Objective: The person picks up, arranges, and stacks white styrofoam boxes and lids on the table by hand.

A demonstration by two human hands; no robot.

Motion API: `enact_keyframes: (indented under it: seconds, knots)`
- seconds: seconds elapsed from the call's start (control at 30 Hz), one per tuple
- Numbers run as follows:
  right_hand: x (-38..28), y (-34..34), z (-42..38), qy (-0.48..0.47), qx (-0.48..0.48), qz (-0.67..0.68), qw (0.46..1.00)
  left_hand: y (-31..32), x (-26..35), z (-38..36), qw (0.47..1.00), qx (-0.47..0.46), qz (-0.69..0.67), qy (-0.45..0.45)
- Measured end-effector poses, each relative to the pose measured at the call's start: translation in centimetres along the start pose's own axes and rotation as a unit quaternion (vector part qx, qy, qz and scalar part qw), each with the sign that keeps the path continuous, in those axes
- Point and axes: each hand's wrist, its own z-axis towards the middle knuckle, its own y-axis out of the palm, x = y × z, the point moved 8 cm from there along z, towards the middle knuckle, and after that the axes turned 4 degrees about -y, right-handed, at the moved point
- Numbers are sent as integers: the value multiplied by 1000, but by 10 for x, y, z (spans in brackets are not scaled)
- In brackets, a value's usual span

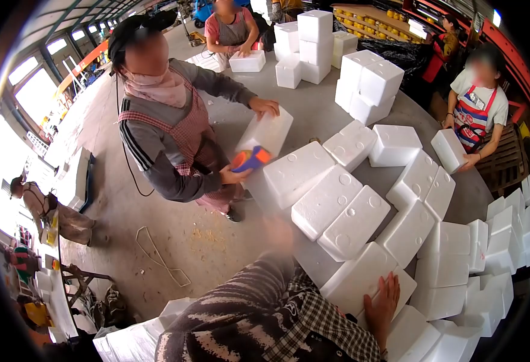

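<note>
My right hand [383, 304] lies with spread fingers on top of a white foam box [361, 279] at the table's near edge. Smeared by motion, my left hand [279, 236] is near that edge, left of the boxes; its fingers cannot be made out. Two white boxes side by side [327, 202] lie just beyond it. Across from me, a person in a checked apron [183, 114] rests one hand on a white box [265, 134] and holds a blue and orange tape dispenser [250, 160] against it.
More white boxes [443, 259] are piled at the right, and stacks [370, 84] stand on the far side of the grey table [322, 99]. Another person [479, 102] holds a box at the right; one more [232, 30] works at the back. A cord loop [156, 259] lies on the floor.
</note>
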Motion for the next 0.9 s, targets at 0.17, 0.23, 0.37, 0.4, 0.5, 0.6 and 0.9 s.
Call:
enact_keyframes:
  seconds: [0.17, 0.23, 0.37, 0.4, 0.5, 0.6, 0.9]
  knots:
    - [2, 1, -1, 0, -1, -6, 1000, -13, 11, -5, 998, -51, 5, 42]
    - [4, 4, -1, 1, -2, -12, 1000, -23, 13, -4, 991, -11, -108, -78]
    - [0, 1, 1, 1, 4, -6, 1000, -17, 6, -1, 990, -7, -107, -96]
    - [0, 0, 1, 0, 4, -5, 1000, -17, 6, 0, 991, -1, -102, -91]
    - [2, 1, 0, 0, 1, -3, 1000, -19, 10, -3, 993, 1, -80, -84]
    - [4, 4, -1, 5, -5, -2, 1000, -8, 6, 0, 999, -8, -44, -1]
    - [7, 8, 1, 25, -14, -13, 1000, 8, -15, 5, 995, -18, -59, 73]
